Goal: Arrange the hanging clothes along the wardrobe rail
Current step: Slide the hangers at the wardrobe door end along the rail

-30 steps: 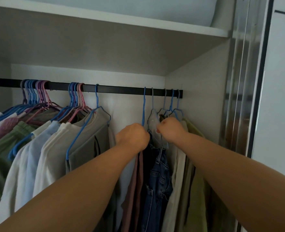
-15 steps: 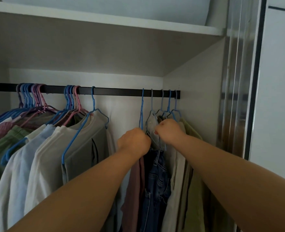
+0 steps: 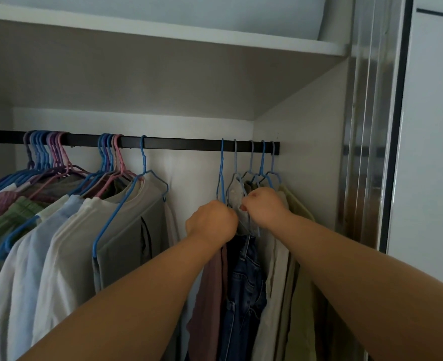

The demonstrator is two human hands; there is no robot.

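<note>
Both your fists are curled tight: left hand (image 3: 212, 222) on the blue wire hanger (image 3: 221, 175), right hand (image 3: 263, 204) pinching the pale grey garment (image 3: 237, 194) beside it. Tug sideways and neighbouring hooks may tangle or unhook. The black wardrobe rail (image 3: 184, 145) runs left-right; clothes hang straight down, crowded at its right end.

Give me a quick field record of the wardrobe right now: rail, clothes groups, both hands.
rail: black rail, running to the right wall
left group: many tops on blue and pink hangers, bunched
gap: bare stretch of rail mid-right
right group: five hangers; jeans, brownish garment, pale and green garments
left hand: fingers curled, grips at the leftmost hanger of the right group
right hand: pinches pale garment beside it
shelf: above
</note>
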